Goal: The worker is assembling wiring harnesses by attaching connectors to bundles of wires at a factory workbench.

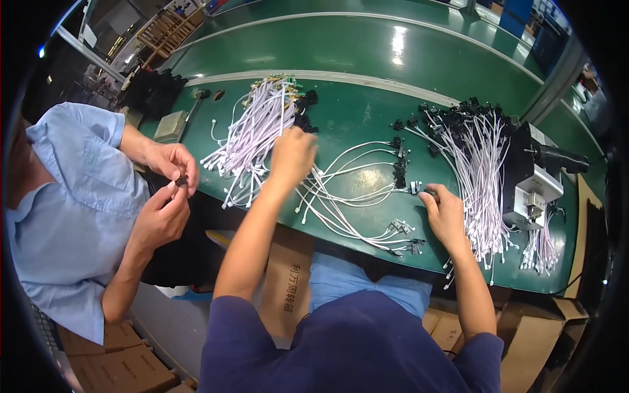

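My left hand [293, 156] is over the right side of a heap of white cables [255, 131]. Its fingers are curled, and what they grip is hidden. Small black parts [305, 105] lie just beyond it. My right hand [447, 213] pinches a small dark connector [427, 192] between thumb and forefinger, beside a cable's black-and-white end [415, 188]. Between my hands, several white cables [344, 187] spread in curves, some ending in a row of black connectors [399, 164]. More cable ends with grey and black clip-like parts [406, 237] lie near the table's front edge.
A thick bundle of white cables with black ends [481, 177] lies right of my right hand. Beyond it stands a small machine [534, 190]. At left a co-worker's hands [171, 190] hold a small black part. A cardboard box [286, 281] is under the green table [354, 118].
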Tool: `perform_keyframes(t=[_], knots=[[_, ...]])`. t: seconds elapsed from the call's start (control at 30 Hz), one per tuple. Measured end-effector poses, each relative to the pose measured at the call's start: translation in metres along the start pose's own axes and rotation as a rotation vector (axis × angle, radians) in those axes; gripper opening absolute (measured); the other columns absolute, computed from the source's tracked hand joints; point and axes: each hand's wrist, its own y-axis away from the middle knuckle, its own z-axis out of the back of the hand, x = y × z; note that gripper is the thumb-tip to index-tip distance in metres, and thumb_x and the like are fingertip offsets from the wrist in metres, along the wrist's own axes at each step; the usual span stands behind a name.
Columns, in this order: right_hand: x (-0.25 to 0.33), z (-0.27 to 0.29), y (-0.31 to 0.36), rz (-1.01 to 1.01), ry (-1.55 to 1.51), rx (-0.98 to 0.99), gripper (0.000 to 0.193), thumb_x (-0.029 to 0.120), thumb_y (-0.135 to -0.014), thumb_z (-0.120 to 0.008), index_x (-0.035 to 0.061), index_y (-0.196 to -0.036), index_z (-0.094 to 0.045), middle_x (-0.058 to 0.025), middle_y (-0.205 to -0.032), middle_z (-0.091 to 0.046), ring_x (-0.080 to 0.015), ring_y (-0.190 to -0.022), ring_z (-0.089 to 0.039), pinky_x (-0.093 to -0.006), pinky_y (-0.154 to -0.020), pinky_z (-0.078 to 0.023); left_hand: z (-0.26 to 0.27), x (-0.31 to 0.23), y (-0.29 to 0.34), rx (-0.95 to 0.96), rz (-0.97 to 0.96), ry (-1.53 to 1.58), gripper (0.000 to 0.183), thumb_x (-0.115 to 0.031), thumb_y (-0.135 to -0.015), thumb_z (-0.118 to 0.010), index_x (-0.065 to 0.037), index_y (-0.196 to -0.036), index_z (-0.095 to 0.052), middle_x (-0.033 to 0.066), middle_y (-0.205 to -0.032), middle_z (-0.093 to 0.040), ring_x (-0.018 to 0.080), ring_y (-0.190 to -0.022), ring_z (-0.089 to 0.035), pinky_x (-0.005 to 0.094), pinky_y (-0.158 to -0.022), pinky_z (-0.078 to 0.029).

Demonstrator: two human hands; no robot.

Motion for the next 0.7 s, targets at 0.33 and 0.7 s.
perform_keyframes(t=[0.33, 0.7], knots=[[-0.009, 0.003, 0.004, -0.017, -0.169, -0.071, 0.019, 0.016, -0.089, -0.063, -0.0005, -0.098, -0.065, -0.0142, -0.073, -0.066, -0.0204, -0.063, -0.063, -0.0309, -0.061, -0.049, -0.040, 0.047, -0.046, 0.246, -0.031, -0.128, 0.026, -0.015, -0.074, -0.071, -0.007, -0.099, -0.069, 0.0128, -0.097, -0.063, 0.0335, -0.094, -0.057, 0.0442, -0.081, -0.045], [0.013, 0.022, 0.032, 0.147, 0.034, 0.226, 0.014, 0.016, -0.082, -0.067, 0.0054, -0.090, -0.068, -0.0112, -0.081, -0.062, -0.0293, -0.078, -0.061, -0.0383, -0.069, -0.050, -0.012, -0.066, 0.006, 0.055, 0.272, 1.031, 0.009, 0.005, -0.080, -0.067, 0.003, -0.082, -0.059, 0.0193, -0.105, -0.065, 0.0182, -0.087, -0.065, 0.0270, -0.074, -0.052]])
